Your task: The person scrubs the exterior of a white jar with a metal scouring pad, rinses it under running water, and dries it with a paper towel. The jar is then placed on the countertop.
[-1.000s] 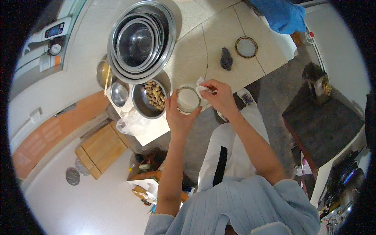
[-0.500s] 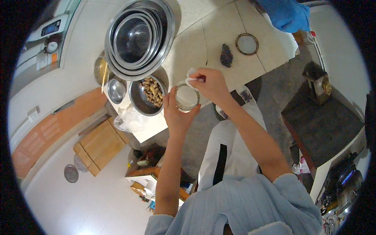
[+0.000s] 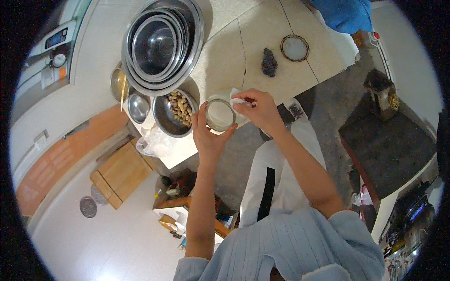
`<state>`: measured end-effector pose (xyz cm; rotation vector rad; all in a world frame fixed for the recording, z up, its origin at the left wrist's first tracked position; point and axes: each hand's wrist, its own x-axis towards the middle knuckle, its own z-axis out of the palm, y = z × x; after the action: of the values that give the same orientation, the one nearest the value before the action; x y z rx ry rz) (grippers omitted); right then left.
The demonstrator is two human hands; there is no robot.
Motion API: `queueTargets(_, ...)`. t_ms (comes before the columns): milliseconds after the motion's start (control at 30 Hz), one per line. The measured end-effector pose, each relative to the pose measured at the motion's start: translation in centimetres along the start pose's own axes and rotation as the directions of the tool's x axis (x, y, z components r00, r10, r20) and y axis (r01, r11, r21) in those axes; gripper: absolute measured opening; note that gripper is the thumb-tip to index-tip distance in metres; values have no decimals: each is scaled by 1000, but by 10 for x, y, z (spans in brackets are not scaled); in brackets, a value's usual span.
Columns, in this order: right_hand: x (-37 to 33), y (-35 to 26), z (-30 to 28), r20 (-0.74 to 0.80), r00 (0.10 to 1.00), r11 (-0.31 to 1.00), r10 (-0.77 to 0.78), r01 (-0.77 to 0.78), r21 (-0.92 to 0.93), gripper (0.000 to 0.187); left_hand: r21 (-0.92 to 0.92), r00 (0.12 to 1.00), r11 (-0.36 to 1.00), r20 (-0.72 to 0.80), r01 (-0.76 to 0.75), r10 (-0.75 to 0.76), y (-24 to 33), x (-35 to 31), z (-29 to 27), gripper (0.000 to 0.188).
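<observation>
My left hand [image 3: 209, 136] is wrapped round the near left side of a clear glass jar [image 3: 220, 114] by the table's front edge. Its round mouth faces up at me. Between the fingers and thumb of my right hand [image 3: 258, 110] is a crumpled white tissue [image 3: 238, 97], just at the right of the jar's rim. To the left of the jar stands a steel bowl [image 3: 164, 117] part filled with small brown, peanut-like pieces [image 3: 181, 107]. Farther right on the table lie a dark, scrubber-like lump [image 3: 269, 62] and a dark-rimmed round disc [image 3: 295, 48].
Nested steel basins [image 3: 164, 84] stand at the far left of the table [image 3: 220, 61]. Beside them are a small steel bowl [image 3: 138, 108], chopsticks [image 3: 123, 91] and a clear plastic bag [image 3: 157, 143]. Blue cloth [image 3: 344, 16] hangs at the far right. A dark-topped cabinet [image 3: 384, 136] stands right.
My right hand has drawn the tissue a little to the right and nearer, away from the jar's rim. My left hand still holds the jar. The whole view has shifted slightly.
</observation>
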<state>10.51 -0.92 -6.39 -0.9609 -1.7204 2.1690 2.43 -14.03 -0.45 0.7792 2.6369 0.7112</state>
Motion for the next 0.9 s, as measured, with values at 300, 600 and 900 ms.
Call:
queueTargets(300,15,-22,-2,105,994,980,-22,42,-195,19,11,996,996,30,-84,83,-8,6,-8,79)
queueTargets(600,51,-33,10,260,962,931,-86,171,-323,20,-18,986,995,133,-95,97,-15,14,-15,81)
queueTargets(900,71,-37,23,314,949,941,-44,145,-305,20,16,958,983,230,-181,173,-16,23,-20,84)
